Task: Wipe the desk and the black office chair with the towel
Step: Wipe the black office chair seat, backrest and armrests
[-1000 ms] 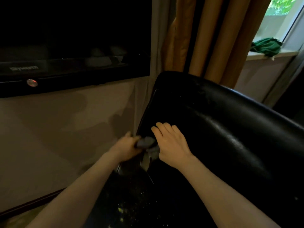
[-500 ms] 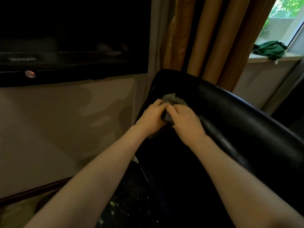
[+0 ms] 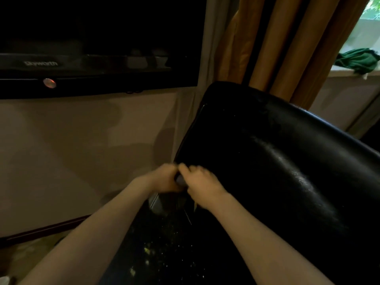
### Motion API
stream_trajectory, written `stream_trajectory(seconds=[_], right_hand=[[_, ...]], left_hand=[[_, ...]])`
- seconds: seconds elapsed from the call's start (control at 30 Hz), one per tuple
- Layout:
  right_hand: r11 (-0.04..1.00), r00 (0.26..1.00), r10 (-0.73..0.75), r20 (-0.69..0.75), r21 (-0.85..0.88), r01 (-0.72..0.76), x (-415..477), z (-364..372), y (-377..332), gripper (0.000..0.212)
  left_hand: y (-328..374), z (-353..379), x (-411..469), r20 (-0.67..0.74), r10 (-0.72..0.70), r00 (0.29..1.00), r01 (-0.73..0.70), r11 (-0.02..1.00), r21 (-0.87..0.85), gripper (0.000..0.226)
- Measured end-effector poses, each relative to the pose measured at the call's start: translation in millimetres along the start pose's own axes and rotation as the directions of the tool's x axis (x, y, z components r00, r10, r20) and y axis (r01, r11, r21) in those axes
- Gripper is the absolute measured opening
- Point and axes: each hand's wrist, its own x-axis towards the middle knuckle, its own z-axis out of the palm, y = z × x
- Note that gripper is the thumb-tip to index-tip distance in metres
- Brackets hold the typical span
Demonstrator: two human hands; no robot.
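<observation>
Gripping one bunched grey towel (image 3: 180, 179), left hand (image 3: 164, 178) and right hand (image 3: 202, 185) press it onto the glossy black leather chair (image 3: 277, 161), likely for firmer scrubbing.

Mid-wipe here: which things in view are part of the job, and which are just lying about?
Job: towel bunched between left hand and right hand; black office chair.
Lying about: television; curtain; green cloth on windowsill.

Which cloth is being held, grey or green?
The grey towel, gripped between the left hand and right hand at the chair's edge. The green cloth lies apart on the windowsill.
</observation>
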Motion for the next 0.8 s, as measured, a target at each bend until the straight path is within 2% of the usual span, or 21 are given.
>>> stream_trajectory(seconds=[0.03,0.07,0.1,0.17,0.2,0.23,0.27,0.3,0.33,0.37,0.43,0.47,0.53,0.6,0.67,0.7,0.73,0.77,0.8], right_hand=[[0.993,0.98,-0.052,-0.191,-0.11,0.031,6.5,-8.7,4.6,0.057],[0.976,0.923,-0.117,-0.366,-0.212,0.039,12.7,-18.0,11.0,0.056],[0.966,0.835,-0.164,-0.525,-0.258,0.027,20.2,-25.8,17.6,0.052],[0.947,0.661,-0.245,-0.709,-0.321,0.006,35.8,-38.4,32.4,0.036],[0.943,0.642,-0.25,-0.724,-0.333,-0.008,41.1,-47.2,37.1,0.032],[0.941,0.676,-0.229,-0.701,-0.337,-0.03,47.2,-55.0,40.0,0.034],[0.939,0.746,-0.181,-0.641,-0.338,-0.063,51.3,-65.6,38.7,0.043],[0.936,0.824,-0.1,-0.558,-0.334,-0.113,60.9,-66.0,39.4,0.055],[0.926,0.865,-0.012,-0.502,-0.332,-0.18,70.1,-61.2,39.3,0.063],[0.92,0.866,0.048,-0.498,-0.316,-0.233,75.9,-54.2,36.8,0.062],[0.9,0.851,0.05,-0.524,-0.345,-0.265,85.2,-33.7,32.9,0.042],[0.902,0.859,0.047,-0.509,-0.347,-0.255,91.6,-22.9,31.3,0.035],[0.917,0.88,0.025,-0.475,-0.34,-0.21,94.7,-8.9,29.4,0.035],[0.955,0.951,0.036,-0.307,-0.268,-0.123,96.9,0.6,23.7,0.042],[0.993,0.995,0.084,-0.056,-0.08,-0.089,94.8,12.1,14.5,0.045],[0.994,0.989,0.081,0.12,0.062,-0.089,89.9,17.7,8.3,0.045],[0.982,0.959,0.046,0.281,0.166,-0.096,83.6,24.9,2.3,0.043],[0.971,0.925,0.002,0.381,0.221,-0.093,75.7,28.0,-2.6,0.045],[0.973,0.905,-0.036,0.425,0.221,-0.065,68.7,28.6,-6.6,0.051]], left_hand=[[-1.5,-11.6,5.8,-0.158,0.07,0.985,-0.075,0.997,-0.029,0.042],[1.6,-22.7,11.9,-0.276,0.125,0.953,-0.137,0.99,-0.027,0.047],[5.3,-33.4,19.2,-0.368,0.159,0.916,-0.173,0.985,-0.005,0.051],[15.9,-51.1,34.0,-0.523,0.206,0.827,-0.228,0.973,0.023,0.057],[21.9,-58.5,39.9,-0.567,0.208,0.797,-0.241,0.97,0.017,0.057],[26.6,-64.0,45.6,-0.596,0.195,0.779,-0.238,0.971,0.007,0.055],[29.3,-67.8,51.0,-0.613,0.184,0.768,-0.218,0.976,0.019,0.054],[29.8,-68.7,57.5,-0.616,0.19,0.765,-0.193,0.979,0.062,0.054],[25.7,-66.0,64.9,-0.603,0.196,0.773,-0.151,0.981,0.125,0.055],[19.1,-60.3,72.4,-0.578,0.206,0.79,-0.11,0.974,0.197,0.055],[5.8,-44.4,81.2,-0.507,0.184,0.842,-0.043,0.96,0.277,0.052],[0.9,-36.0,83.1,-0.474,0.156,0.866,-0.013,0.957,0.29,0.049],[-6.5,-21.6,82.9,-0.437,0.053,0.898,0.067,0.965,0.255,0.043],[-13.2,-14.2,78.9,-0.345,-0.064,0.936,0.139,0.971,0.196,0.037],[-23.7,-11.0,70.0,-0.074,-0.171,0.982,0.184,0.954,0.236,0.038],[-28.3,-9.4,63.4,0.126,-0.221,0.967,0.178,0.942,0.284,0.042],[-31.4,-6.4,54.5,0.318,-0.277,0.907,0.179,0.936,0.304,0.048],[-34.6,-3.2,47.0,0.455,-0.316,0.833,0.192,0.935,0.297,0.053],[-36.3,-0.8,40.2,0.523,-0.316,0.792,0.201,0.943,0.264,0.057]])
